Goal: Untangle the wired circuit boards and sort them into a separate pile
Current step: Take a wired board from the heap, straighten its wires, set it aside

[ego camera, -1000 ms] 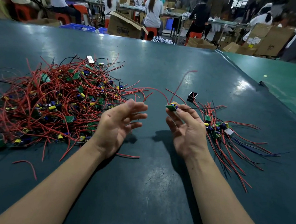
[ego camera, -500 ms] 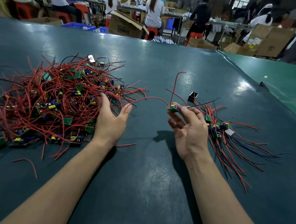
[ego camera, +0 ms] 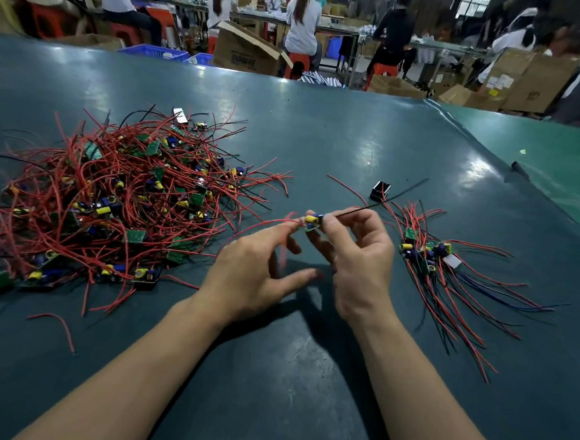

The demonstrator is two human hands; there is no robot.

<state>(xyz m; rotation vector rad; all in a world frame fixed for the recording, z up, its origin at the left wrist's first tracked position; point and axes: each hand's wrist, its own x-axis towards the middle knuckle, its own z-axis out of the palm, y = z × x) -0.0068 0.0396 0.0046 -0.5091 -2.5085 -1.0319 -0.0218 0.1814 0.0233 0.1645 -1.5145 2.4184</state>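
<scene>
The right hand's fingertips [ego camera: 326,226] pinch 1 small circuit board [ego camera: 313,220], thumb and forefinger closed on its edge, the other fingers loosely curled behind. The board is held above the table, between the 2 piles, with its yellow and blue parts facing up. A thin black lead [ego camera: 382,200] runs from it up and to the right past the fingers. The left hand [ego camera: 261,272] meets it from the other side: its forefinger and thumb seem to nip the red wire [ego camera: 268,222] just beside the board, though blur hides the exact contact; the remaining fingers are spread and relaxed.

Judging by its look, the board is very light and rigid, with upright parts that could bend or snap if squeezed from above, so the bare edges are the safer place to hold. The leads are thin, limp and springy; they will snag on neighbours, and a tug on a wire strains its solder joint. Drawing a wire out slowly while the board itself is held seems the sound way.

To the left lies the tangled heap [ego camera: 111,200] of red-wired boards, dense and knotted. To the right lies the sorted pile [ego camera: 426,257], its wires fanned toward the near right. A small black block [ego camera: 380,191] sits on the dark green table [ego camera: 305,375] just beyond that pile. A loose red wire scrap [ego camera: 60,324] lies near the left forearm.
</scene>
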